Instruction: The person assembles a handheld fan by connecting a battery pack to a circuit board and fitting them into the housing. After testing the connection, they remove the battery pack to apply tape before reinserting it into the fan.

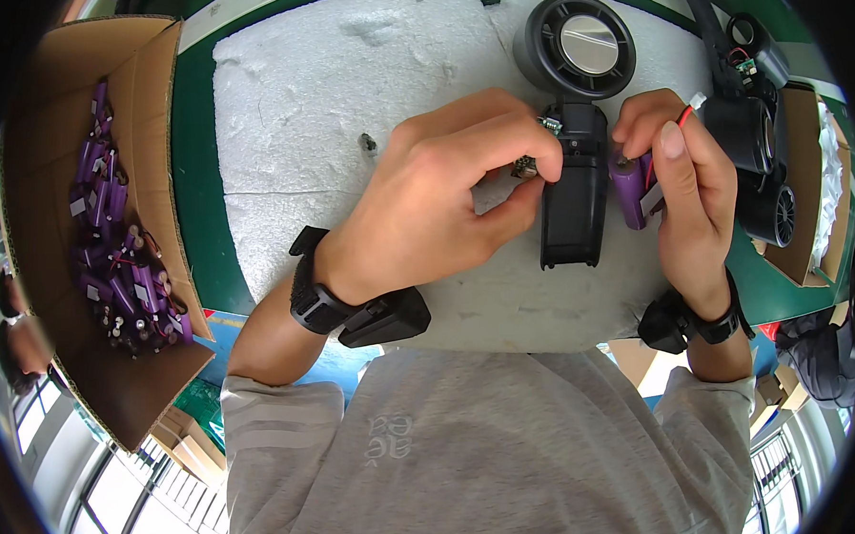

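Note:
A black handheld fan (575,207) lies on the white foam sheet, its round head (534,57) at the far end and its opened handle pointing toward me. My left hand (450,177) is closed at the handle's left side. Thumb and forefinger pinch a small circuit board (524,166), mostly hidden by the fingers; a bit of green board (549,124) shows at the handle's top. On the handle's right side, my right hand (684,173) is closed around a purple cylindrical battery (627,195). A red wire (685,115) and a white connector (698,101) stick out above its fingers.
At left, a cardboard box (158,112) holds many purple batteries (114,244) with wires. More black fan parts (743,133) lie at right, beside another cardboard box (801,188) with white wrapping. The foam sheet (292,99) rests on a green table (196,142).

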`<state>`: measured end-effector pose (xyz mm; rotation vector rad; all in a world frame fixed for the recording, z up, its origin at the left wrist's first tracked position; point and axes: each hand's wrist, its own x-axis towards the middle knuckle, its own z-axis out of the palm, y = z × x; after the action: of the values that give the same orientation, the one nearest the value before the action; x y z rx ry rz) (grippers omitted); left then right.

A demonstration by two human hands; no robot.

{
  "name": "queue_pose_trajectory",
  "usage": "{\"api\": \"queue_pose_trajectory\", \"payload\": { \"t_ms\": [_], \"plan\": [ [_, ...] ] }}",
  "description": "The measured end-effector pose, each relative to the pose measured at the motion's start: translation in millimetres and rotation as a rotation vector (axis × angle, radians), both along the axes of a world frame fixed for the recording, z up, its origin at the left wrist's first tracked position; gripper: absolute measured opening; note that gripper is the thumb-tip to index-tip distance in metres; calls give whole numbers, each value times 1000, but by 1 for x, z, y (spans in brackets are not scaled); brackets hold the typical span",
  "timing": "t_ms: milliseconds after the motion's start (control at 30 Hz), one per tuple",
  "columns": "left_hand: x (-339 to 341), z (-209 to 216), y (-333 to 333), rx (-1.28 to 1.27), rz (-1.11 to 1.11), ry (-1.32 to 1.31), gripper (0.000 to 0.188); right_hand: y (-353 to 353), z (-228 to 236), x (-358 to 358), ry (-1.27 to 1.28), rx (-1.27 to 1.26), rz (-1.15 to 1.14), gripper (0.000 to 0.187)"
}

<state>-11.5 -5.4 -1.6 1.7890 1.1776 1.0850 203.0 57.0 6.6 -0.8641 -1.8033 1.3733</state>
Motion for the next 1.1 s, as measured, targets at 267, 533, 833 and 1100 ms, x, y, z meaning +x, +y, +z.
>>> {"api": "queue_pose_trajectory", "payload": {
  "t_ms": [267, 533, 833, 1100],
  "plan": [
    [2, 3, -3, -214, 3, -172, 29, -7, 1, -9, -220, 333, -10, 13],
    [2, 0, -4, -289, -28, -377, 26, -11, 3, -11, -274, 504, 100, 9],
    [-4, -1, 0, -98, -87, -123, 15, -11, 3, -13, -330, 539, 153, 18],
    [-2, 1, -4, -414, -31, -376, 13, -12, 0, -12, -179, 677, -17, 28]
  ]
}}
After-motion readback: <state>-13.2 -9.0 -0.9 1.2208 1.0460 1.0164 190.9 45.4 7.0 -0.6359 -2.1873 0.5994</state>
